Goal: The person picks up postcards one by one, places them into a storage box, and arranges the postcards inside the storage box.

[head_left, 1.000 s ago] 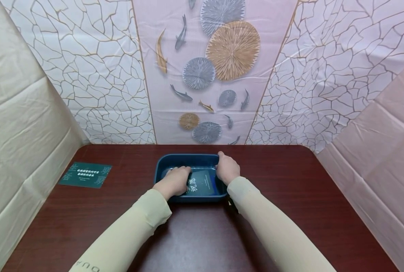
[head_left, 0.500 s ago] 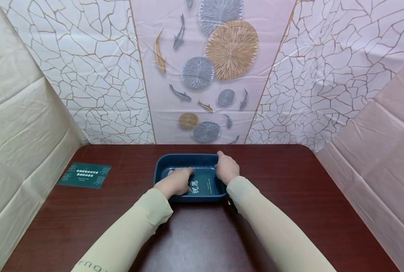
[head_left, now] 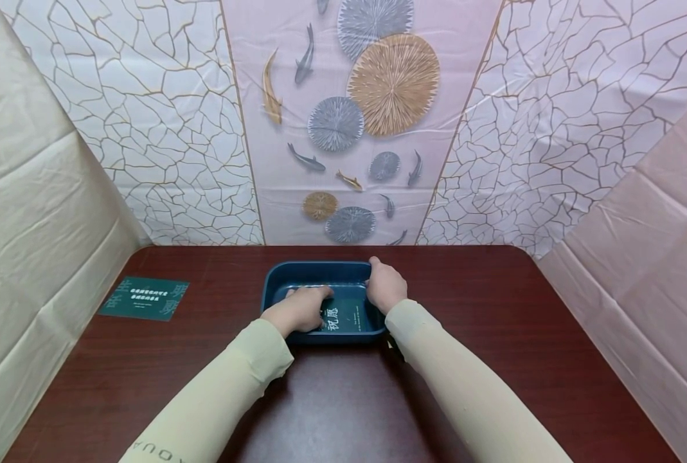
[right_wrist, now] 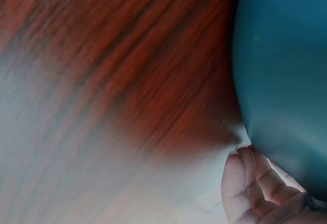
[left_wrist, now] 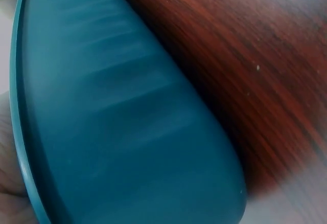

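A deep blue rectangular tray (head_left: 320,267) sits on the table in front of me. Inside it lies a dark green card (head_left: 349,315) with white Chinese characters, partly covered by my left hand (head_left: 298,310). That hand reaches over the near rim, thumb and index finger spread apart at the card's left part; its other fingers are hidden. My right hand (head_left: 387,287) grips the tray's right side, thumb toward the far corner. In the right wrist view its fingers (right_wrist: 263,183) bend against the outer wall. Mostly the tray's outer wall (left_wrist: 127,111) fills the left wrist view.
Another green card (head_left: 145,298) with white print lies flat at the left of the dark red wooden table (head_left: 482,360). Patterned cloth (head_left: 343,161) hangs behind the table's far edge, and pale cloth walls stand on both sides.
The card in the tray has settled flatter, and the bright blue strip at its right is no longer seen. My left fingers have shifted slightly right. The right hand and tray stay put.
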{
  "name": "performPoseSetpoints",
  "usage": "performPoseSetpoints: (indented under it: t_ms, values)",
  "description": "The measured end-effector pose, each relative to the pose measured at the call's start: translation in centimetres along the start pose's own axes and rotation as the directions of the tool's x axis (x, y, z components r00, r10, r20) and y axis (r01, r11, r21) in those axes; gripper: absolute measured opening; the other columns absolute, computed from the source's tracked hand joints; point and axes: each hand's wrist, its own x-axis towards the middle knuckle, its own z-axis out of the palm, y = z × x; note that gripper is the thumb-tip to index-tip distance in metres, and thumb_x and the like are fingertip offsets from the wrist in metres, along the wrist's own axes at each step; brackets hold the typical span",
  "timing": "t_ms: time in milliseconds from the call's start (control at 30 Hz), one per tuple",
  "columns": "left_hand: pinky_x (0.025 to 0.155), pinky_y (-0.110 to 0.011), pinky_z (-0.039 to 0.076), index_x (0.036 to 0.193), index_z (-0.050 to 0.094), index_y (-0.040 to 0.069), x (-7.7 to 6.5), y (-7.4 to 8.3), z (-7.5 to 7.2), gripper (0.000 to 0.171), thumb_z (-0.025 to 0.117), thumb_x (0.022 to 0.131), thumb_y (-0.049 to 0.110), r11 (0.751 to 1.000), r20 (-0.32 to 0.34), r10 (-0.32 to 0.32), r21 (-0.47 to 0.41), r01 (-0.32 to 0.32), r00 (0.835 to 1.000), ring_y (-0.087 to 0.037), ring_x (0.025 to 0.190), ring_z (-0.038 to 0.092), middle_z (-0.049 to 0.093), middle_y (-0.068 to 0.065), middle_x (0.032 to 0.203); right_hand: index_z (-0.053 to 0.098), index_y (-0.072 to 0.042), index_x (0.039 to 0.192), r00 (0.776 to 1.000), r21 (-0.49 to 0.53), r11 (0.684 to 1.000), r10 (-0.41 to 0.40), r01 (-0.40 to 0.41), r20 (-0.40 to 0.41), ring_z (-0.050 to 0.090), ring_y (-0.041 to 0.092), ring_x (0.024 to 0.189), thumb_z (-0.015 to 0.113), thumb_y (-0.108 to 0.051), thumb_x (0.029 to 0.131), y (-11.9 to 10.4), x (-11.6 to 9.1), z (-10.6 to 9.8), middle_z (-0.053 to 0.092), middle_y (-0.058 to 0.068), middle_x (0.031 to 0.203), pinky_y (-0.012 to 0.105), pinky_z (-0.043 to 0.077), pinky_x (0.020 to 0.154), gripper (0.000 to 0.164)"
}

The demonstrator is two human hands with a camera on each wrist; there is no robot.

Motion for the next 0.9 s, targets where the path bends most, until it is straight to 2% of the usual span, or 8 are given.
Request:
performPoseSetpoints:
  t_ms: [133,200,267,367,433,600,767,900]
  values:
    - [0.106,-0.053,0.03,0.143,0.046,0.014,-0.5,-0.5,-0.7,0.055,0.066,0.092,0.015,0.999,-0.044,0.015,-0.034,-0.017,0.999,-0.031,0.13,0.043,0.049,-0.007,0.142,0.04,-0.015,0.147,1.0,-0.004,1.0,0.002,-0.002,0.007,0.063,0.024,0.088,0.06,-0.019,0.096,0.1,0.1,0.1,0.062,0.012,0.124,0.047,0.054,0.077,0.055]
    - [0.105,-0.049,0.034,0.141,0.048,0.01,-0.9,-1.0,-1.5,0.05,0.064,0.093,0.012,0.997,-0.113,0.051,-0.053,-0.057,0.992,-0.03,0.127,0.047,0.052,-0.01,0.137,0.039,-0.015,0.147,1.0,-0.006,1.0,0.004,-0.004,0.007,0.063,0.024,0.087,0.06,-0.019,0.096,0.2,0.2,0.2,0.062,0.012,0.124,0.046,0.054,0.076,0.055]
    - [0.102,-0.045,0.039,0.136,0.052,0.006,-1.6,-1.9,-2.5,0.044,0.062,0.093,0.008,0.991,-0.201,0.097,-0.072,-0.114,0.975,-0.028,0.121,0.052,0.055,-0.012,0.131,0.039,-0.016,0.148,1.0,-0.009,1.0,0.009,-0.009,0.008,0.063,0.024,0.087,0.061,-0.02,0.096,0.2,0.3,0.2,0.062,0.012,0.124,0.046,0.054,0.076,0.056]
    - [0.096,-0.041,0.045,0.126,0.058,0.001,-2.9,-3.6,-4.0,0.034,0.062,0.092,0.003,0.981,-0.341,0.146,-0.072,-0.181,0.928,-0.027,0.11,0.058,0.06,-0.013,0.12,0.039,-0.016,0.148,1.0,-0.011,1.0,0.014,-0.013,0.009,0.063,0.024,0.087,0.061,-0.019,0.096,0.1,0.3,0.2,0.062,0.012,0.124,0.046,0.054,0.076,0.056]
    - [0.093,-0.042,0.047,0.121,0.061,0.0,-3.9,-5.1,-4.8,0.03,0.061,0.092,0.002,0.981,-0.408,0.134,-0.073,-0.178,0.903,-0.027,0.104,0.059,0.061,-0.013,0.116,0.039,-0.016,0.148,1.0,-0.015,1.0,0.013,-0.013,0.01,0.063,0.023,0.086,0.061,-0.019,0.096,0.0,0.3,0.2,0.062,0.011,0.125,0.045,0.054,0.076,0.056]
    - [0.094,-0.05,0.044,0.123,0.059,-0.002,-6.2,-10.1,-6.1,0.031,0.058,0.092,0.004,0.999,-0.464,0.027,-0.012,-0.037,0.886,-0.034,0.11,0.054,0.057,-0.019,0.119,0.039,-0.015,0.147,1.0,-0.01,1.0,0.001,-0.001,0.001,0.063,0.025,0.088,0.061,-0.019,0.096,-0.1,0.3,0.1,0.061,0.012,0.125,0.047,0.054,0.076,0.056]
    - [0.096,-0.064,0.035,0.134,0.048,-0.005,-8.2,-15.7,-6.1,0.045,0.057,0.09,-0.002,0.979,-0.397,-0.075,0.143,0.143,0.915,-0.048,0.119,0.039,0.045,-0.028,0.132,0.038,-0.015,0.148,1.0,-0.007,1.0,0.005,-0.005,0.011,0.063,0.024,0.089,0.061,-0.019,0.096,0.0,0.3,0.1,0.06,0.012,0.126,0.046,0.054,0.076,0.056]
    - [0.096,-0.07,0.028,0.141,0.038,-0.007,-9.3,-18.9,-5.7,0.055,0.057,0.089,-0.005,0.96,-0.339,-0.173,0.151,0.235,0.925,-0.056,0.123,0.028,0.032,-0.033,0.14,0.039,-0.014,0.147,1.0,0.0,1.0,0.003,-0.003,0.016,0.063,0.025,0.088,0.061,-0.019,0.096,0.0,0.2,0.1,0.061,0.013,0.125,0.047,0.054,0.077,0.056]
